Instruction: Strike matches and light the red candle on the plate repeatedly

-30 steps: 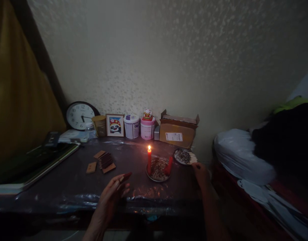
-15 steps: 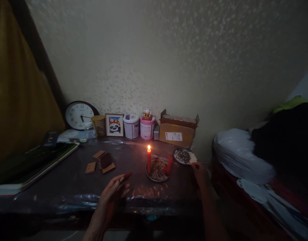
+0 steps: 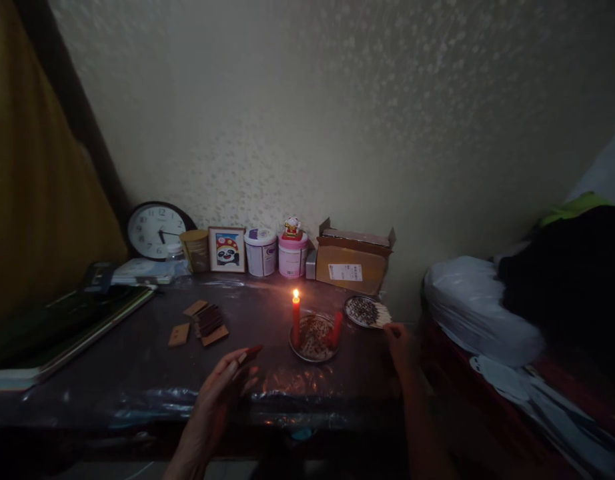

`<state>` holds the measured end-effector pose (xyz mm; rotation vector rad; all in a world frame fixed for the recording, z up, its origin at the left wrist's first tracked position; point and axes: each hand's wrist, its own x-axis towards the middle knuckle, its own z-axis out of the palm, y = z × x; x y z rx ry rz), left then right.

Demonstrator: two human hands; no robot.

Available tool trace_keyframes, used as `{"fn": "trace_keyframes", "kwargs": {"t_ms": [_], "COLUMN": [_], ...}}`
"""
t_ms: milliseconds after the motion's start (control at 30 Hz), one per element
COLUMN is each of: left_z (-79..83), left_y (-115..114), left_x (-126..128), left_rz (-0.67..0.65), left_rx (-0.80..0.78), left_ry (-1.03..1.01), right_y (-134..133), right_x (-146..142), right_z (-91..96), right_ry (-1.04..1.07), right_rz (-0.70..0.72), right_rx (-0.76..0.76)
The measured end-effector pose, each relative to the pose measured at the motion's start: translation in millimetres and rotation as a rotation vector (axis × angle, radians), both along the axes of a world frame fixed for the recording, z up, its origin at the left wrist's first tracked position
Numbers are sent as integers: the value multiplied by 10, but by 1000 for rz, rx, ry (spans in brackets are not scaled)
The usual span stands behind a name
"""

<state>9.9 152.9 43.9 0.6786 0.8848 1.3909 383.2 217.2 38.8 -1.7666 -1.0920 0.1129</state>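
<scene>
In dim light a lit red candle [image 3: 296, 319] stands in a small round dish [image 3: 312, 339], with a second unlit red candle stub [image 3: 336, 329] leaning in the same dish. My left hand [image 3: 226, 385] hovers over the table's front, fingers curled round a small flat reddish piece [image 3: 249, 354]. My right hand [image 3: 400, 345] rests at the table's right end, its fingertips pinched at a bundle of pale sticks [image 3: 380, 315] lying on a second round dish [image 3: 361, 311].
A dark table under plastic sheet [image 3: 137, 373] carries small brown cards [image 3: 202, 322]. Along the wall stand a clock [image 3: 155, 231], a panda picture [image 3: 227, 249], tins [image 3: 261, 251] and a cardboard box [image 3: 352, 263]. Books [image 3: 62, 327] lie left; bags [image 3: 482, 307] are piled right.
Both hands have stayed almost still; the whole view has shifted very slightly to the left.
</scene>
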Motion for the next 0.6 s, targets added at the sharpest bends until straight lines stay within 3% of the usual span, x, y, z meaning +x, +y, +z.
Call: {"fn": "trace_keyframes", "kwargs": {"t_ms": [133, 300, 367, 467, 600], "left_z": [-39, -154, -192, -206, -160], "left_y": [28, 59, 46, -7, -106], "left_x": [4, 53, 77, 100, 90], "left_rz": [-37, -97, -126, -163, -212], "left_rx": [-9, -20, 4, 65, 140], "left_ry": [-25, -53, -26, 71, 206], "right_y": [-147, -446, -562, -719, -911], "right_x": [-147, -829, -1193, -1634, -1908], "right_z": [231, 454, 464, 413, 281], "right_ry": [35, 64, 109, 82, 84], "right_rz": [17, 306, 509, 680, 837], "right_rx": [43, 47, 34, 22, 43]}}
